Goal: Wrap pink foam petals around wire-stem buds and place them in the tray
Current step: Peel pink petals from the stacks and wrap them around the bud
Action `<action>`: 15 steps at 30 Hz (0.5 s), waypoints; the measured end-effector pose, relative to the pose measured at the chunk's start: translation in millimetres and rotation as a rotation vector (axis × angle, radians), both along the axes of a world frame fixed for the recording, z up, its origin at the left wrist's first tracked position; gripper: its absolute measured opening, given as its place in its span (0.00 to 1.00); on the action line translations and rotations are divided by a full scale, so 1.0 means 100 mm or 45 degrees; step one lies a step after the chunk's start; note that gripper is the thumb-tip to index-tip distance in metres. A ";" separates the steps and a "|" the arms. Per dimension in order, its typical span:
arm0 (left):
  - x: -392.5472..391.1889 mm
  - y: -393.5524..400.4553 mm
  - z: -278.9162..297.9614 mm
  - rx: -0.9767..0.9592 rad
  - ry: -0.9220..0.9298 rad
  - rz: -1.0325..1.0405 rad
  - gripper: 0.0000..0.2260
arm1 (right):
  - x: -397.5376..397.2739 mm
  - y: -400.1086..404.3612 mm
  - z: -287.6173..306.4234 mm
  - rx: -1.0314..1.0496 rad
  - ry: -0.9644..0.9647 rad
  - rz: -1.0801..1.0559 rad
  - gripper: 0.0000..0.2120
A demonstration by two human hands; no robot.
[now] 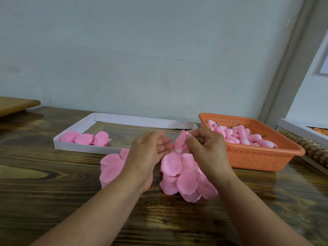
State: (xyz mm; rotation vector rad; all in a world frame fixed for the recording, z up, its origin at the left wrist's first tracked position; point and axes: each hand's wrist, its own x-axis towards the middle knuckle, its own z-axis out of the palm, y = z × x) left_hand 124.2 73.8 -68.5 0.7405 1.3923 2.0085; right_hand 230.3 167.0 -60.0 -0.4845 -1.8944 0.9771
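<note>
Now my right hand pinches the bud above the loose petals mid-table, and my left hand, fingers relaxed, touches it to wrap.

A single head-worn wide-angle camera looks forward and down over a wooden table, close above the person's forearms. It faces a pale wall at the table's far edge; straight lines bow toward the right.
</note>
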 end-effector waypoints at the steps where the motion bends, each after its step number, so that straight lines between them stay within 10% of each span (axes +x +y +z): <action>1: 0.00 0.00 -0.02 -0.027 0.056 0.014 0.07 | 0.00 0.00 0.00 0.001 -0.009 -0.004 0.08; 15: 0.00 0.01 -0.11 -0.169 0.295 -0.178 0.10 | 0.05 -0.02 0.04 -0.168 -0.115 0.199 0.11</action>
